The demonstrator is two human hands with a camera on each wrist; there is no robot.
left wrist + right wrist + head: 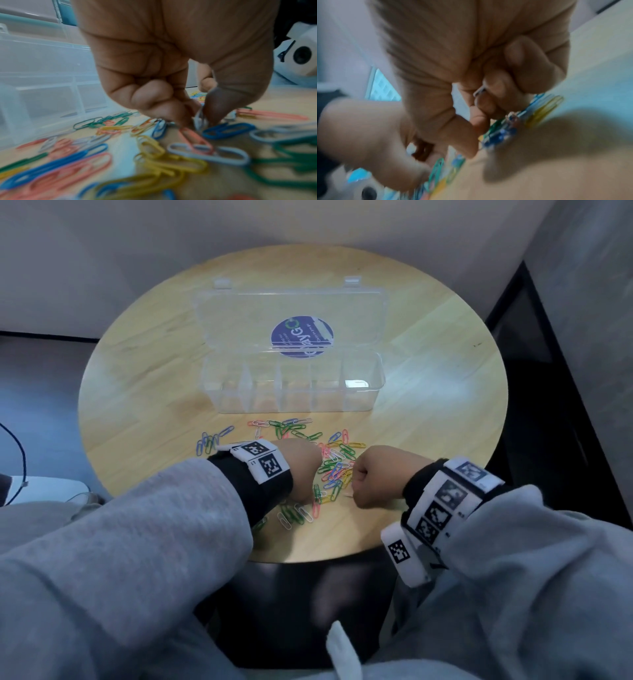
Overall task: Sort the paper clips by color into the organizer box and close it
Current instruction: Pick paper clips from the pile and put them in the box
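Observation:
The clear organizer box (363,402) stands open at the table's middle, its lid (239,313) laid back, and its compartments look empty. Coloured paper clips (337,470) lie scattered in front of it: blue, green, yellow, pink and white. Both hands hover over the pile with curled fingers. In the left wrist view, my left hand (199,119) pinches a white clip (199,121) between thumb and fingertips, low on the pile. My right hand (481,106) holds a white clip (479,91) tucked in its curled fingers. In the head view, the left hand (303,470) and right hand (368,477) sit close together.
The round wooden table (445,392) ends just behind my wrists. A separate bunch of blue clips (209,440) lies at the left. A dark cable (22,460) and a white object (51,487) sit off the table's left side. Walls stand behind and to the right.

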